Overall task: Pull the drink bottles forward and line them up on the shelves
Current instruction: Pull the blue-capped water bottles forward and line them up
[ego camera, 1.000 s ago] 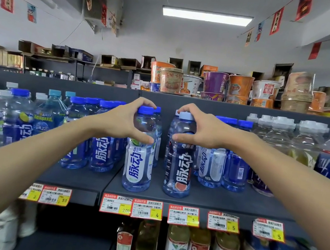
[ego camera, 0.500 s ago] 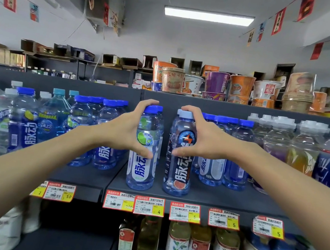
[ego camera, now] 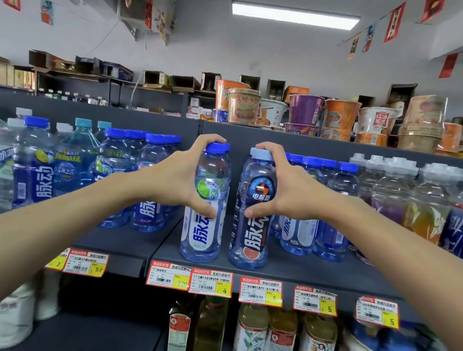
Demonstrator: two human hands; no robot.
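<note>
Your left hand (ego camera: 173, 179) wraps the lime bottle (ego camera: 202, 231), right hand (ego camera: 289, 193) the dark bottle (ego camera: 250, 239). Prob. full, heavy-ish; slick plastic, stiff shoulders, so grip there, not caps.

"脉动" on bottle (ego camera: 202, 231); "4" on tag (ego camera: 211, 283)

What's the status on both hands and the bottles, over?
Left hand gripping white-label bottle, right hand gripping dark-label bottle. Both bottles upright at shelf front, apart. Nothing in front of them.
</note>
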